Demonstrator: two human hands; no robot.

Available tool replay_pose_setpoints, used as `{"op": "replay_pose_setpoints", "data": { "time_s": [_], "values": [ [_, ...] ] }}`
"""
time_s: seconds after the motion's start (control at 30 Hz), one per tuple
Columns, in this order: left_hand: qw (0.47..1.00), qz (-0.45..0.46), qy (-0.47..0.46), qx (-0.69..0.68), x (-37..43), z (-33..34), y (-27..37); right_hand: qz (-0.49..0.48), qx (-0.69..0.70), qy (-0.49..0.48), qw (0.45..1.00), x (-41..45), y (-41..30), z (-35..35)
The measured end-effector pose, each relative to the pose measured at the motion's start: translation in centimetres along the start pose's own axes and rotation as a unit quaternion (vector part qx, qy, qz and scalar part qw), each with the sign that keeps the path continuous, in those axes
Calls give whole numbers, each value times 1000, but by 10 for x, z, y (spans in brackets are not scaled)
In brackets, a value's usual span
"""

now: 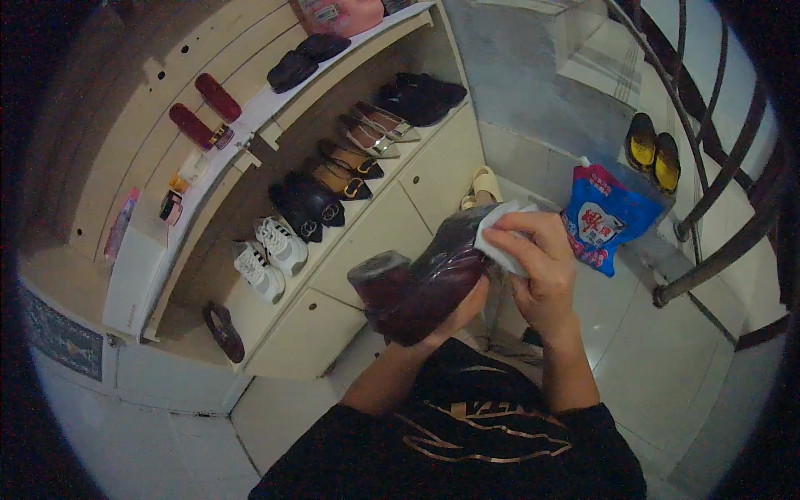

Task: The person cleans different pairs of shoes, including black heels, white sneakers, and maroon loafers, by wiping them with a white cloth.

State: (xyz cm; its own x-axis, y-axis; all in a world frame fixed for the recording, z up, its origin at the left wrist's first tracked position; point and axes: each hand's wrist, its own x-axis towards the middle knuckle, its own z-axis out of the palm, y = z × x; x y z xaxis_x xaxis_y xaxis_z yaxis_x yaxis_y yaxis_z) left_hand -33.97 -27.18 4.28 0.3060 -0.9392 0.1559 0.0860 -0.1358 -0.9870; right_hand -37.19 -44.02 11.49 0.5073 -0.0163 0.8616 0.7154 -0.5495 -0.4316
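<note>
A dark red, glossy heeled shoe (431,281) is held in front of me, its chunky heel towards the left and its toe towards the upper right. From below, my left hand (459,315) grips it; part of that hand is hidden behind the shoe. My right hand (537,262) pinches a folded white cloth or tissue (500,244) and presses it against the toe end. A single dark red shoe (224,331) lies at the near left end of the shoe shelf.
An open cabinet shelf (300,275) holds white sneakers (281,247), black shoes (306,206) and other pairs. Brushes (217,97) and small jars lie on its top. At right are a blue bag (606,215), yellow-lined shoes (653,153) and a metal stair railing (719,209).
</note>
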Motion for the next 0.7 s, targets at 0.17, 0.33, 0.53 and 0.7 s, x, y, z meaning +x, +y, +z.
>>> {"op": "replay_pose_setpoints", "data": {
  "time_s": [0.17,0.33,0.53,0.7],
  "values": [
    [557,250,18,792,-7,-9,-3,-41,27,-68,996,-2,-19,8],
    [326,279,-53,902,-10,-14,-6,-49,360,-130,923,4,-34,-11],
    [168,331,-66,926,-2,-9,-2,84,-15,34,996,-4,-5,-12],
    [-14,351,-1,936,-7,-5,2,-35,55,-43,997,-14,-33,31]
  ]
}}
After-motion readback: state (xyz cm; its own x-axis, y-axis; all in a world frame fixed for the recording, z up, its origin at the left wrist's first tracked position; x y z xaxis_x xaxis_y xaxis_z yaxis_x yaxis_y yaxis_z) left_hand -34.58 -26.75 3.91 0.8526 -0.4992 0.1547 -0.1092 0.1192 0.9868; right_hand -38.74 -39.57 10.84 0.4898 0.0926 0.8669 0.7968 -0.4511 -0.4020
